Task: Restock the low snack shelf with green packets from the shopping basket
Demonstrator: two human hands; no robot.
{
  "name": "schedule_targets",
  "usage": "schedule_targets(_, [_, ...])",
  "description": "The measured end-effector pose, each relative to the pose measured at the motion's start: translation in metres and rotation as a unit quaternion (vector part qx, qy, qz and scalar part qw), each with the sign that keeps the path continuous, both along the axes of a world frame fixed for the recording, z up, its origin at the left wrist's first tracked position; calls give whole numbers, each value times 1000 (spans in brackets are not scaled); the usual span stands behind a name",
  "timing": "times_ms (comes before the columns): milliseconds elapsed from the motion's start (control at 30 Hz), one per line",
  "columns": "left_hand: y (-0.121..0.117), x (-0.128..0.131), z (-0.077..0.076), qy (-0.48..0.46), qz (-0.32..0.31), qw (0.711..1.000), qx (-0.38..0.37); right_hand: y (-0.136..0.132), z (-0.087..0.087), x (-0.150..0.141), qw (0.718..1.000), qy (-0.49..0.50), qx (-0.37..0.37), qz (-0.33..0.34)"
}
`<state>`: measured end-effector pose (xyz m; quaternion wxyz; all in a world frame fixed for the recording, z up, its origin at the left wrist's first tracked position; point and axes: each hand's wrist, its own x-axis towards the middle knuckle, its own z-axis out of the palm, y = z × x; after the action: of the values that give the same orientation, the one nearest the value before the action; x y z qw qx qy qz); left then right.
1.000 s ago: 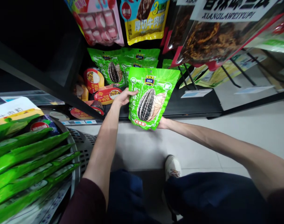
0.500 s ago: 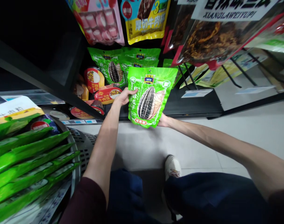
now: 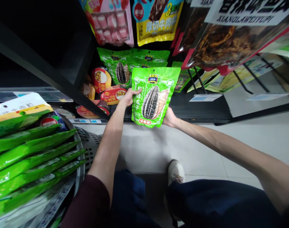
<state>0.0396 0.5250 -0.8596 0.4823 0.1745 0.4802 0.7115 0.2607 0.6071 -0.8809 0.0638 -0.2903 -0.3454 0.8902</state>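
A shop is shown: snack packets [image 3: 156, 22] are hung on display hooks [image 3: 250, 87], price labels [image 3: 205, 97] are fixed to the shelf [image 3: 201, 110], and stock is piled in a basket [image 3: 86, 148].

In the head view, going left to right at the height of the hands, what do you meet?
Red round tubs → left hand → held green sunflower-seed bag → right hand → white shelf label.

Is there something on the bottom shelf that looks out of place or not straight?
Yes. The red and yellow tubs left of the standing green bags lie tumbled at different angles, not in a row. The green sunflower seed bag held in both hands looks intact.
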Motion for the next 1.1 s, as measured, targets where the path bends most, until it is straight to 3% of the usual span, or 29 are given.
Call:
schedule_targets(167, [-1,-1,-3,12,13,1000,-11,-2,3,-3,996,-11,33,-77])
schedule_targets(767, [-3,-4,-7,17,18,999,-33,19,13,-8,994,54,29,-87])
schedule_targets(967, [2,-6,-8,14,26,999,-31,23,22,-9,992,56,88,-68])
schedule_targets(1100, [3,-6,-12,31,0,999,-44,21,15,-9,986,12,152,-69])
